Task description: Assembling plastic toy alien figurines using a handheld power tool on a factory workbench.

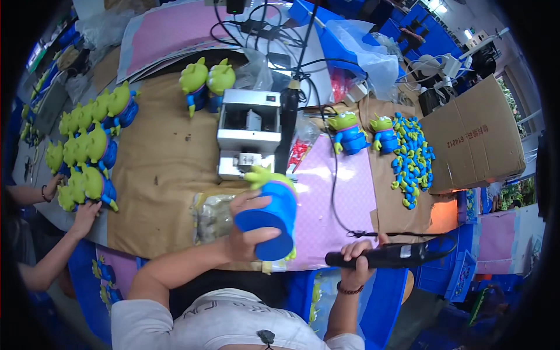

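Observation:
My left hand [248, 233] grips a green and blue toy figure [274, 207], tilted so its flat blue underside faces me and its green head points away. To the right, my right hand [357, 256] is wrapped round a black corded handheld tool [396, 255], whose blunt end points left, toward the figure but apart from it. The tool's exact kind is not clear. Just beyond the figure stands a silver bench machine [249, 137] with an open front. A clear plastic bag [214, 216] lies beside my left hand.
Similar figures [96, 146] stand in rows at left, where a co-worker's hands [87, 219] touch them. Two figures [350, 134] stand at right beside a heap of small blue-green figures [411, 157] and a cardboard box [472, 137]. A black cable [333, 192] crosses the pink mat [326, 216].

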A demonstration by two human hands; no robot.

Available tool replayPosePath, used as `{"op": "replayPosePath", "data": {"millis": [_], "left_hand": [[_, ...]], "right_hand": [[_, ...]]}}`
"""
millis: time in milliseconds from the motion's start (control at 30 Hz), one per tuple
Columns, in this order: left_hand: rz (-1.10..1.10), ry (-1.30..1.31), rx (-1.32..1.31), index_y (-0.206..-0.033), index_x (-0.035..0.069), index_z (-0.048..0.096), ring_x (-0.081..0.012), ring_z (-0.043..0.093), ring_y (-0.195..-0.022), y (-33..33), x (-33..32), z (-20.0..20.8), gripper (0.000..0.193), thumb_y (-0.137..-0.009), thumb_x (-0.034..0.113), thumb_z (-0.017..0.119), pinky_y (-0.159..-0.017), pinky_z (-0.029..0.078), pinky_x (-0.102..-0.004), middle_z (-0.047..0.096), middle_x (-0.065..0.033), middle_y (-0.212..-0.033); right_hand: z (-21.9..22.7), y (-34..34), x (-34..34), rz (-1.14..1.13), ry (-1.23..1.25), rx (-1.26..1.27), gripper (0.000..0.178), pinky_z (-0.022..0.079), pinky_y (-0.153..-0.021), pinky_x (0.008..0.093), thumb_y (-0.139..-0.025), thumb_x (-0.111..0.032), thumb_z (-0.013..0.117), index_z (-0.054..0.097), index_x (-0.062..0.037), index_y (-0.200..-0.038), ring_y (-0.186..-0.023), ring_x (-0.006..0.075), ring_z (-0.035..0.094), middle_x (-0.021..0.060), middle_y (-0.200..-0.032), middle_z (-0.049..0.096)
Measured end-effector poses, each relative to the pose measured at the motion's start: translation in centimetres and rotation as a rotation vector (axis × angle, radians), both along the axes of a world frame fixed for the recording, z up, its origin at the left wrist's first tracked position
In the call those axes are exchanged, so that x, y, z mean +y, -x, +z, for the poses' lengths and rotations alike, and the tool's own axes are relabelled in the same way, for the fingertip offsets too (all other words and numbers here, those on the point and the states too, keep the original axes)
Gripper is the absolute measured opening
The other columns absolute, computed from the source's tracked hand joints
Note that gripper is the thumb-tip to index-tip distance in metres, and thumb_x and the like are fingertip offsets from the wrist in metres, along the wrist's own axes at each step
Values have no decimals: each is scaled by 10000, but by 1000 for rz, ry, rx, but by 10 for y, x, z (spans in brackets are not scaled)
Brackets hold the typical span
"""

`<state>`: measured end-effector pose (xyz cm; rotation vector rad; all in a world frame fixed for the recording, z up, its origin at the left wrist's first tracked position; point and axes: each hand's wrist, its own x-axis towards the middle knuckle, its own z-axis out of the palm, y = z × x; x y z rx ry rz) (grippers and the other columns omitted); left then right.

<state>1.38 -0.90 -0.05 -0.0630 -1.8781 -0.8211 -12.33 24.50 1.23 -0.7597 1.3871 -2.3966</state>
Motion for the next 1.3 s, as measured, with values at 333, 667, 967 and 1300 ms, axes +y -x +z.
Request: {"op": "replayPosePath", "data": {"millis": [333,667,967,1300], "left_hand": [[342,-24,-296,-1265,234,436,-387,421,-1206,-133,23,-126,739,-661,249,862,-987,367,-526,448,-164,-1290],[346,220,-603,-1229,372,631,-297,349,-1280,-170,21,-96,453,-801,265,734,-1073,232,-556,484,-43,-1367],[335,420,-827,-1315,410,578,-540,368,-1307,-114,14,-81,531,-801,385,710,-983,342,-647,382,-246,-1458],[334,398,-833,-1337,452,505,-568,320,-1339,-108,15,-89,598,-786,338,709,-965,348,-616,313,-246,-1490]], "right_hand": [[60,-6,-209,275,116,450,549,520,-664,349,-845,27,646,364,-97,-1300,-655,181,585,76,-794,563],[39,-10,-299,228,-233,245,493,535,-633,309,-817,97,629,437,14,-1264,-634,170,635,72,-783,619],[44,-25,-280,274,-365,185,584,489,-585,290,-796,59,622,415,16,-1340,-597,162,609,71,-724,619],[40,-65,-194,520,-140,283,734,510,-630,345,-830,16,662,267,-64,-1443,-602,189,584,83,-747,580]]}}
